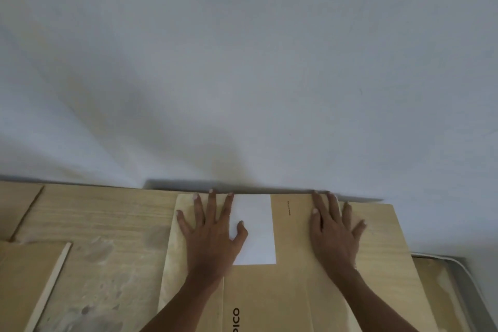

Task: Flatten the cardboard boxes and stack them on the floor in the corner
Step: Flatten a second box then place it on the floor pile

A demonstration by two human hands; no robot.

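Note:
A flattened brown cardboard box lies flat with its far edge against the white wall. It bears a white label and the printed letters "PICO". My left hand rests palm down on it, fingers spread, partly over the label's left edge. To the right of the label, my right hand lies flat with spread fingers near the box's far edge. Neither hand grips anything. A larger flattened cardboard sheet lies underneath and to the left.
The white wall fills the upper view, right behind the cardboard. Another cardboard piece lies at the lower left. A grey-edged item with a white cord sits at the lower right.

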